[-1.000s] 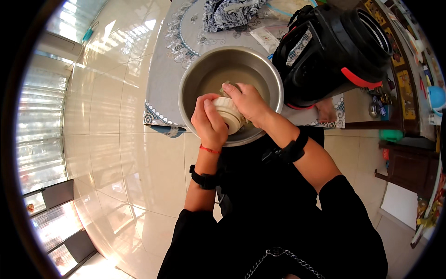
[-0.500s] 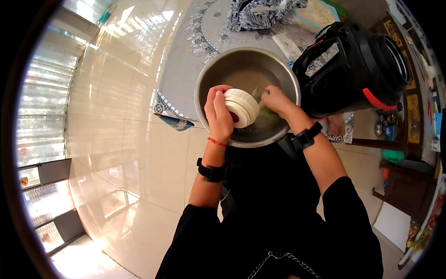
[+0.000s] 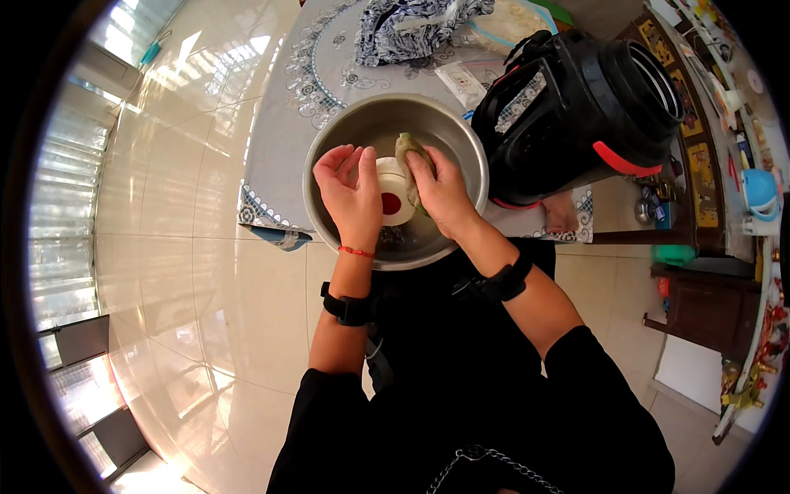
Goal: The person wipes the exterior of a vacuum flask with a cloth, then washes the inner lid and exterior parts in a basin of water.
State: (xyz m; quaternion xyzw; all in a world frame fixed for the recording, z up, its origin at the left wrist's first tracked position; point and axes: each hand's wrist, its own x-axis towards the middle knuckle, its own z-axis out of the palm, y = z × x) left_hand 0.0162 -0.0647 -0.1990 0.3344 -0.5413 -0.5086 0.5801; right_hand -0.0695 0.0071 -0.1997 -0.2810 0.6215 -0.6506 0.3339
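Observation:
A round metal basin [image 3: 319, 136] stands at the table's front edge, with some water in it. Inside lies a cream-white round lid [image 3: 398, 210] with a red centre, partly hidden behind my hands. Over the basin's left side, my left hand [image 3: 352, 191] is empty, its fingers loosely curled and the thumb apart from them, right beside the lid. My right hand [image 3: 444, 193] grips a wet, greenish-brown cloth [image 3: 405, 152] between thumb and fingers above the lid. Immediately right of the basin, a large black thermos jug [image 3: 568, 123] with red trim leans on its side, its mouth uncovered.
A grey patterned tablecloth [image 3: 280, 156] covers the table. Toward the back are a crumpled black-and-white patterned cloth [image 3: 403, 33], a clear bag [image 3: 514, 25] of pale contents and a small packet [image 3: 461, 82]. Dark wooden furniture [image 3: 712, 317] stands at the right.
My left hand has let go of the lid, which now sits lower in the basin. The right hand has lifted the cloth out of the water. The view has shifted slightly.

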